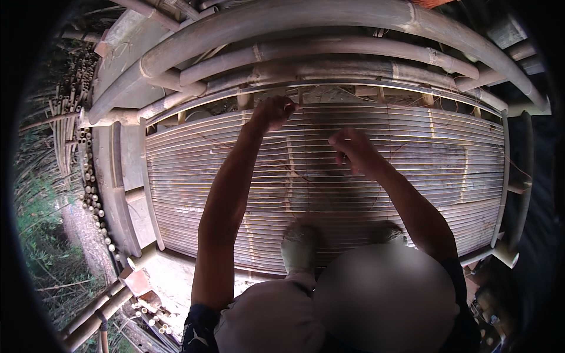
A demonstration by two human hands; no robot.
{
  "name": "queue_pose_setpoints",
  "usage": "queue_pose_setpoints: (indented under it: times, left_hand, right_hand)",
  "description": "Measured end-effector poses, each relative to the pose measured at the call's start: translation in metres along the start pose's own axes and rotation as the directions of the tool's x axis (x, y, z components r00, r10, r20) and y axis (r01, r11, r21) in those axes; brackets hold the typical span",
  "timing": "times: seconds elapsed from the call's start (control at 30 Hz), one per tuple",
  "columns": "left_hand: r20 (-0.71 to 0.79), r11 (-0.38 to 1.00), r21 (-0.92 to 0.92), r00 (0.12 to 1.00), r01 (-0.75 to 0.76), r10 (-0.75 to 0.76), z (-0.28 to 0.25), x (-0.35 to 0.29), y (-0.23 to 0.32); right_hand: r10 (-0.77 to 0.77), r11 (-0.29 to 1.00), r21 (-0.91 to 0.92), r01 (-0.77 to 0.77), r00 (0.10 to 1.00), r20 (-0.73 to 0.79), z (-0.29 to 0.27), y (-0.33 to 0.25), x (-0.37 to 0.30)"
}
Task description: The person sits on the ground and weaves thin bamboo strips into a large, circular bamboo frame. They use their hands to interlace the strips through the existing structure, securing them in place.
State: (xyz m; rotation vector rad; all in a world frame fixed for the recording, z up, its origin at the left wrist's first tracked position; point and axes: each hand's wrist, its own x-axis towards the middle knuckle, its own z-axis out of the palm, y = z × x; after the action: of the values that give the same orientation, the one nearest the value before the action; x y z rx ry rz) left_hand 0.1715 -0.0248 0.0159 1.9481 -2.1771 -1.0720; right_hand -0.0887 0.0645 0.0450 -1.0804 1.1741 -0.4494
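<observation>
Below me lies a panel of thin parallel bamboo slats set in a bamboo frame. My left hand is closed at the panel's far edge, over the farthest slats. Whatever it pinches, if anything, is too small to make out. My right hand hangs nearer to me and to the right, above the middle slats. Its fingers are curled, slightly blurred, and their contents cannot be seen. Thin reddish-brown wire trails across the slats left of my left hand. More thin wire curls past the right frame edge.
Thick bamboo poles form a bench-like structure along the far side. Bamboo uprights flank the left. My feet are at the panel's near side. Cut bamboo poles are piled at far left, above green plants.
</observation>
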Motion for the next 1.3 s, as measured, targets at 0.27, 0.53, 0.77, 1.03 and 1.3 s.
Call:
queue_pose_setpoints:
  times: [0.27, 0.53, 0.77, 1.03, 1.3]
  left_hand:
    - [0.084, 0.969, -0.23, 0.99, -0.091, 0.113, 0.007, 0.034, -0.035]
    - [-0.042, 0.99, -0.103, 0.995, -0.098, 0.094, 0.011, 0.021, -0.02]
    - [-0.127, 0.993, -0.009, 0.985, -0.121, 0.119, 0.008, 0.003, -0.025]
    - [-0.139, 0.986, -0.017, 0.977, -0.164, 0.16, 0.017, 0.011, -0.024]
    - [-0.132, 0.995, -0.054, 0.989, -0.078, 0.071, 0.011, 0.012, -0.023]
  right_hand:
    - [-0.368, 0.643, -0.765, -0.006, 0.875, -0.316, 0.064, -0.015, 0.043]
    - [-0.386, 0.387, -0.921, -0.036, 0.901, -0.198, 0.058, -0.022, 0.058]
    - [-0.011, 0.851, -0.519, -0.081, 0.985, -0.173, -0.066, -0.074, -0.078]
    - [-0.386, 0.916, 0.17, 0.365, 0.916, 0.114, -0.264, -0.173, -0.369]
    - [-0.589, 0.806, -0.327, 0.493, 0.625, -0.512, -0.214, -0.168, -0.289]
